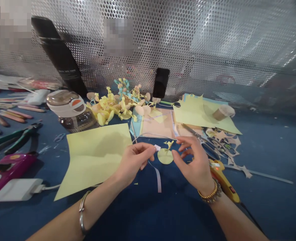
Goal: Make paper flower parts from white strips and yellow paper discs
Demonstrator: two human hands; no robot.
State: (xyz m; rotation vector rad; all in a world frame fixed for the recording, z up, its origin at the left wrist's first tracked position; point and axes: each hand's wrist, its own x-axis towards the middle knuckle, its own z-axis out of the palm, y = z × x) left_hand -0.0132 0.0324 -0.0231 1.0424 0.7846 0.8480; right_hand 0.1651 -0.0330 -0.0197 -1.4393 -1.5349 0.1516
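My left hand [140,156] is closed in a pinch, with the small pale lilac end of a paper piece [157,147] at its fingertips. Below it a narrow lilac paper strip [159,179] curls down; whether the two are one strip I cannot tell. My right hand [195,162] has its thumb and fingers apart, beside a round yellow-green paper disc [165,157] bearing a small folded paper piece [170,145]. A thin pale wire or strand [155,134] arcs between the hands, its right end near my right index fingertip.
Yellow-green paper [97,154] lies left, under a lidded jar [71,110]. Paper flowers [110,105] and a phone [161,83] stand behind. Right are scissors [192,130], paper scraps [227,144] and a yellow glue gun [224,182]. Pliers [24,135] lie far left.
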